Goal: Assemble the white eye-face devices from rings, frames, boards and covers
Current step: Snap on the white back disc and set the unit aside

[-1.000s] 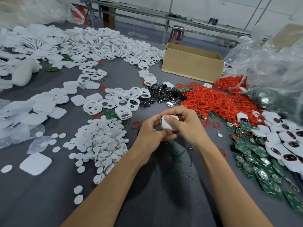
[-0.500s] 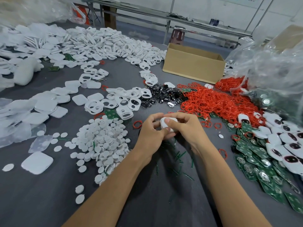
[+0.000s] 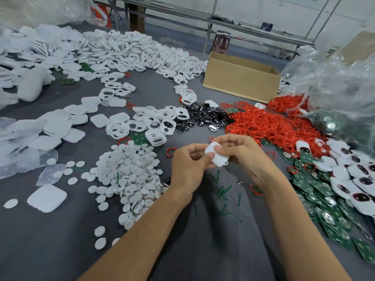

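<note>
Smooth, rounded-square white plastic device (image 3: 217, 157) sits pinched between left hand (image 3: 188, 165) at nine o'clock and right hand (image 3: 243, 155) at three o'clock.

White panelled wall (image 3: 253, 7); long metal-framed bench (image 3: 255, 27); reddish stool (image 3: 221, 42) beneath.

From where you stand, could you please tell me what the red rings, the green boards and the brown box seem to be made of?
Red rings: thin matte loops, tangled, probably rubber or soft plastic. Green boards: rigid glossy circuit board with silvery metal discs. Brown box: matte cardboard.
</note>
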